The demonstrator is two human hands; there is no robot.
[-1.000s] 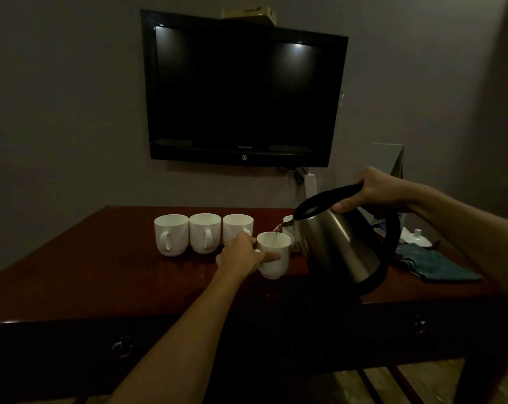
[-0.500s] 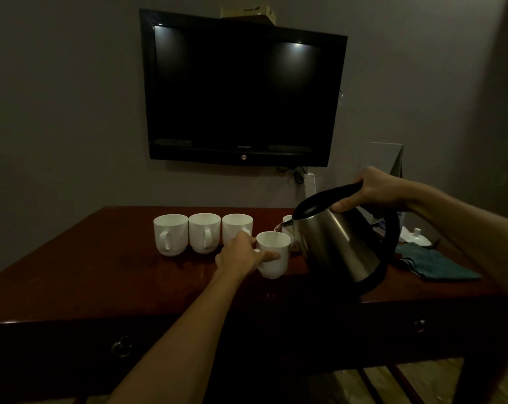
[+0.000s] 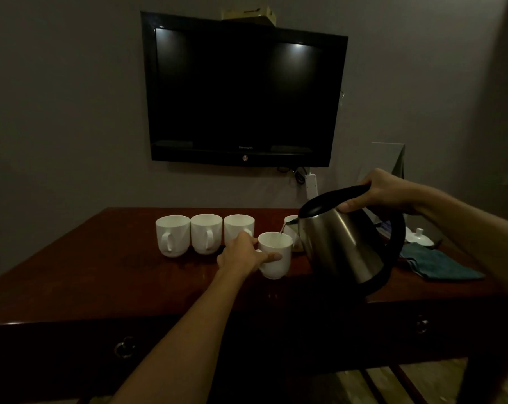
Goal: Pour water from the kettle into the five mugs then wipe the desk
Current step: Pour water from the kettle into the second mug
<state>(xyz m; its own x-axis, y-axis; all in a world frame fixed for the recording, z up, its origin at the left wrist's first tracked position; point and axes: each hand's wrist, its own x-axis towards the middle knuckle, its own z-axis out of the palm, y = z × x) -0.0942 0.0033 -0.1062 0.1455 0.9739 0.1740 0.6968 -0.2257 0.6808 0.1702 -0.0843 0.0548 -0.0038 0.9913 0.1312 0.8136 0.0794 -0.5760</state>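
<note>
Head view. A wall-mounted television [image 3: 244,91] fills the 12 o'clock field; its lower bezel carries small lettering that appears to read "Skyworth", above a round emblem too small to make out. A yellowish box [image 3: 249,14] lies on its top edge, printing unreadable. A white power strip [image 3: 310,186] hangs just below the set at 1 o'clock.

On the dark red desk [image 3: 101,275], three white mugs [image 3: 205,237] stand touching in a row at 10 o'clock, handles toward the viewer. A fifth mug [image 3: 291,225] is largely hidden behind the kettle spout. A teal cloth [image 3: 439,265] lies at 3 o'clock, with a white lidded dish [image 3: 419,236] just behind it.

The left hand [image 3: 242,255] grips the handle of the nearest mug [image 3: 276,255], fingers curled, thumb along its wall. The right hand [image 3: 384,193] is wrapped round the black handle of the steel kettle [image 3: 340,240], tilted toward 9 o'clock; a thin stream falls from the spout into that mug.
</note>
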